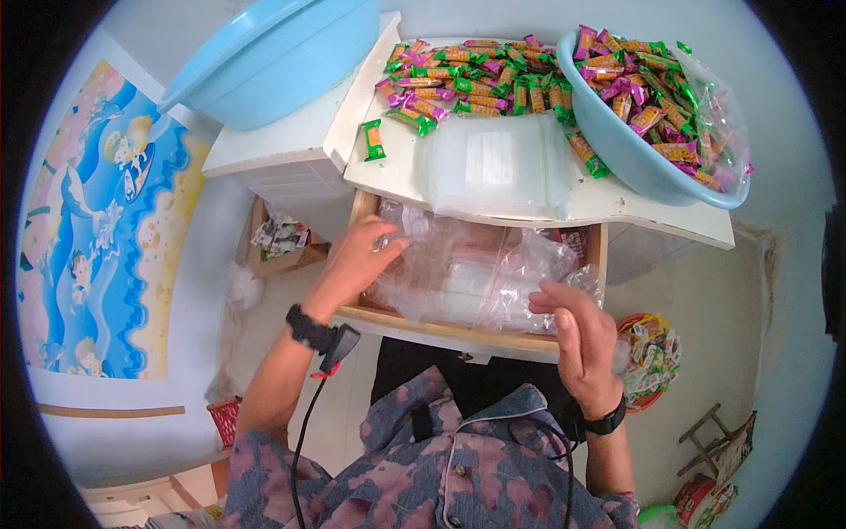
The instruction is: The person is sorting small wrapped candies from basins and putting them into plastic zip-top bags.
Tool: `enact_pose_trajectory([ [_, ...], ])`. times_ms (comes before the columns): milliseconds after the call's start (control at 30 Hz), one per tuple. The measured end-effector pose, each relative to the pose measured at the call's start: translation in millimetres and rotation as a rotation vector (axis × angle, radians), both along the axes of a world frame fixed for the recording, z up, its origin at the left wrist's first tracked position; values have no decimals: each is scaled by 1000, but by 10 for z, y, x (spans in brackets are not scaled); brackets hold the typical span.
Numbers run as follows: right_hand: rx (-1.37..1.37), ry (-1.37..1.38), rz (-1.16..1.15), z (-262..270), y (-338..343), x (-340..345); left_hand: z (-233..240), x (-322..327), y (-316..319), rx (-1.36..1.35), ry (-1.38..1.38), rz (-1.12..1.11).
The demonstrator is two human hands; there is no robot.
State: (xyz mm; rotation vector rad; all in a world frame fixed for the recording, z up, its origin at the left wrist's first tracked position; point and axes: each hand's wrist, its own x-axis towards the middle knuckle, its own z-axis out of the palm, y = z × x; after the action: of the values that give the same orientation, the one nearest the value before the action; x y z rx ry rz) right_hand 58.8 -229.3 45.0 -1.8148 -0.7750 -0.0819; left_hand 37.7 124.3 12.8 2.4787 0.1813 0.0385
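Observation:
A wooden drawer (456, 330) stands pulled out below the white tabletop, just ahead of me. Inside lie crinkled clear plastic bags (423, 291) and a stack of clear zip bags with red strips (472, 264). My left hand (363, 258) is over the drawer's left side, thumb and fingers at the plastic; whether they pinch it is unclear. Over the right front corner, my right hand (581, 337) has its fingers apart, close to the plastic. On the tabletop above the drawer rests a stack of clear bags (492, 159).
Wrapped snack bars (476, 79) are heaped at the tabletop's back. A blue basin (588, 125) of more bars stands right; another blue basin (291, 73) is at left. An orange basket of packets (651, 360) and a folding stool (717, 443) are on the floor at right.

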Motion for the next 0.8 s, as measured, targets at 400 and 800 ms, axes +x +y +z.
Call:
enact_pose_trajectory([
  [400, 189, 620, 146, -55, 476, 54, 597, -585, -203, -860, -580, -16],
  [800, 614, 881, 121, -28, 582, 234, 374, -573, -872, -990, -382, -93],
])
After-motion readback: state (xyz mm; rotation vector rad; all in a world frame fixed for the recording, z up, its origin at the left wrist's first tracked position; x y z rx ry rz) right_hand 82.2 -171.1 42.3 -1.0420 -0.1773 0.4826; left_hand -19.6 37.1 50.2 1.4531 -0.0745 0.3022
